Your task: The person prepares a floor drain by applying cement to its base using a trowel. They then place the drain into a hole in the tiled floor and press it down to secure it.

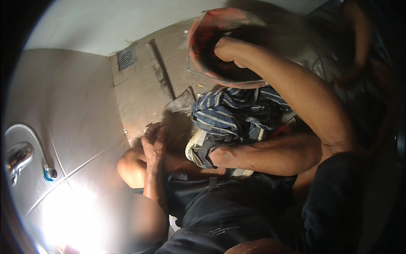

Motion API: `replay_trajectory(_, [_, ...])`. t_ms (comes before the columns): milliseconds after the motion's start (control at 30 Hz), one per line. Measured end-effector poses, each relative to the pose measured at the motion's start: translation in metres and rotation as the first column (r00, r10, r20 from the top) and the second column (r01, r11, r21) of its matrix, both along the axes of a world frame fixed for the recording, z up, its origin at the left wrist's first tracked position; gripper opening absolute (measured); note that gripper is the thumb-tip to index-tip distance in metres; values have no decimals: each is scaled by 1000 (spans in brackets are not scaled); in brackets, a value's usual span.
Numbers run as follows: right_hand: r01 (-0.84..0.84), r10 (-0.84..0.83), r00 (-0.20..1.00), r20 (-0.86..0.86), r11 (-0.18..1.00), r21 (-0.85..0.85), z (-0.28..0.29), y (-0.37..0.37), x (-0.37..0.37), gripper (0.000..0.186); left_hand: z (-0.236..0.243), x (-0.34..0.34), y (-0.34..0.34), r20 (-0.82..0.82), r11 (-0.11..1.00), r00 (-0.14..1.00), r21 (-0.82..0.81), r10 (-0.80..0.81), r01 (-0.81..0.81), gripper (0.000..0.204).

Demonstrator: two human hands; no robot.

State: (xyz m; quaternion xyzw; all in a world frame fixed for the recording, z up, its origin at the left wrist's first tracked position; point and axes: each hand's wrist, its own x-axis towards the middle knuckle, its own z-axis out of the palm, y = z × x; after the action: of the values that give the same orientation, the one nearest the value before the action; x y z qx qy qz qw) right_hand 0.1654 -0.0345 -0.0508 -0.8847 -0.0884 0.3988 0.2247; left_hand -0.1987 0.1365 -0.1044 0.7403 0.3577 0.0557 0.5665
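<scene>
My right arm reaches across into an orange-red bucket with a dirty, dark inside. Only the wrist and heel of my right hand show at its mouth; the fingers are lost in the dark. Low on the left, next to my bent knee, my left hand is closed with curled fingers. Whatever it may hold is too small and shaded to make out. Just beyond it on the tiles lies a hatchet-like tool, its flat metal head towards me. A blue-and-white striped cloth is bunched between the bucket and my shoe.
A square floor drain sits in the far left corner. On the left wall are a chrome tap and a hose. Small crumbs lie around the tool head. At the far right, a shadowed limb seems to belong to another person.
</scene>
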Motion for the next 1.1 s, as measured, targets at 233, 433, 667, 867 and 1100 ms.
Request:
replay_trajectory(233, [-74,81,992,-92,995,73,-1,-16,5,36,1,6,-2,-14,998,999,-45,45,-45,22])
replay_trajectory(433, [10,-1,981,196,999,-47,-25,-9,-7,35,8,5,-3,-27,998,1000,68,-12,14,25])
replay_trajectory(667, [53,-51,997,53,998,-33,11,-9,-18,38,18,8,-8,5,1000,1000,29,-6,6,25])
replay_trajectory(867, [22,-21,1000,18,1000,-7,-24,-15,3,37,16,7,-6,-7,1000,1000,18,4,-4,25])
replay_trajectory(1100, [22,-23,994,110,1000,12,-14,-15,-7,37,16,10,-7,3,999,999,10,-34,34,20])
